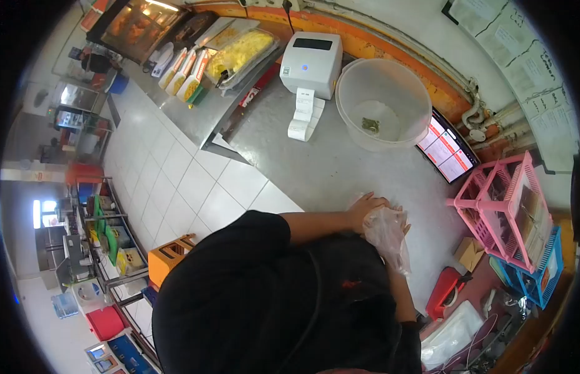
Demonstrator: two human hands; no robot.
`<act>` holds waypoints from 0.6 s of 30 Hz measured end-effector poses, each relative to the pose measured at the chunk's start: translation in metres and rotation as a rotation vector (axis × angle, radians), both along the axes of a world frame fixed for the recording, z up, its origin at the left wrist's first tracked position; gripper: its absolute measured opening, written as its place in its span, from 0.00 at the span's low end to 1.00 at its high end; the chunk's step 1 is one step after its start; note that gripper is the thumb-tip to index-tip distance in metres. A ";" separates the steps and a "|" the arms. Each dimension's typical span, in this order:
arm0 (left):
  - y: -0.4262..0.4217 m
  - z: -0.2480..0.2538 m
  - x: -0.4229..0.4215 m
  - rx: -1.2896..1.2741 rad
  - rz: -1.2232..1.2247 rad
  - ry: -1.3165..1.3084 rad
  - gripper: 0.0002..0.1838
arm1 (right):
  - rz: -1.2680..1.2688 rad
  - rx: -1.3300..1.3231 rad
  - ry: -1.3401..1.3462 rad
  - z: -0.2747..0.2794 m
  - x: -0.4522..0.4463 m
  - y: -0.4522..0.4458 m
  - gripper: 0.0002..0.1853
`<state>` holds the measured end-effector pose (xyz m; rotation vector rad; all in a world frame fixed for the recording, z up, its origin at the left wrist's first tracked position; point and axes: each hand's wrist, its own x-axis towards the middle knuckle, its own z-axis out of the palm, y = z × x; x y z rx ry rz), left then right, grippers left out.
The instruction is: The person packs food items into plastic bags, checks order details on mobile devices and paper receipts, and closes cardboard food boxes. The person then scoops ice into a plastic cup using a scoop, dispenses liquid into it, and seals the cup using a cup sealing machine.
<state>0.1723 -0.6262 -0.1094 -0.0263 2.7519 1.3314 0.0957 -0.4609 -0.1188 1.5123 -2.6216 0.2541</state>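
Note:
A thin clear plastic bag is bunched between my two hands above the steel counter. My left hand comes in from the left with its fingers closed on the bag's upper part. Most of my right hand is covered by the crumpled plastic; only some fingertips show at the bag's edge, and they press against it. Whether anything is inside the bag cannot be made out.
On the counter stand a label printer with a paper strip and a clear tub holding a small green packet. A tablet, pink rack, blue basket and red tape dispenser line the right.

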 end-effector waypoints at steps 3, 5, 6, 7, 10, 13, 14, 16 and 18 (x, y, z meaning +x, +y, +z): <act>0.028 0.023 -0.001 0.038 0.255 0.196 0.41 | -0.045 0.034 0.101 -0.027 0.004 -0.004 0.30; 0.035 0.041 -0.010 -0.001 0.107 0.231 0.41 | -0.084 0.060 -0.060 -0.021 0.004 -0.008 0.30; 0.037 0.049 -0.014 -0.047 -0.037 0.268 0.41 | -0.083 0.044 -0.081 -0.014 0.003 -0.009 0.29; 0.039 0.056 -0.019 -0.030 -0.045 0.264 0.41 | -0.078 0.015 -0.110 -0.009 0.002 -0.006 0.28; 0.047 0.067 -0.038 -0.312 -0.460 0.065 0.35 | -0.067 -0.108 -0.217 0.012 0.002 -0.001 0.26; 0.013 0.102 -0.043 0.027 -0.446 0.087 0.40 | -0.070 -0.299 -0.370 0.052 0.001 0.004 0.26; -0.012 0.130 -0.048 0.034 -0.464 0.037 0.54 | -0.070 -0.383 -0.442 0.071 0.001 0.003 0.27; -0.062 0.123 -0.032 0.435 -0.134 -0.192 0.55 | -0.090 -0.519 -0.543 0.120 -0.001 0.003 0.28; -0.086 0.119 -0.012 0.839 -0.050 -0.461 0.54 | -0.042 -0.615 -0.525 0.175 -0.004 -0.001 0.27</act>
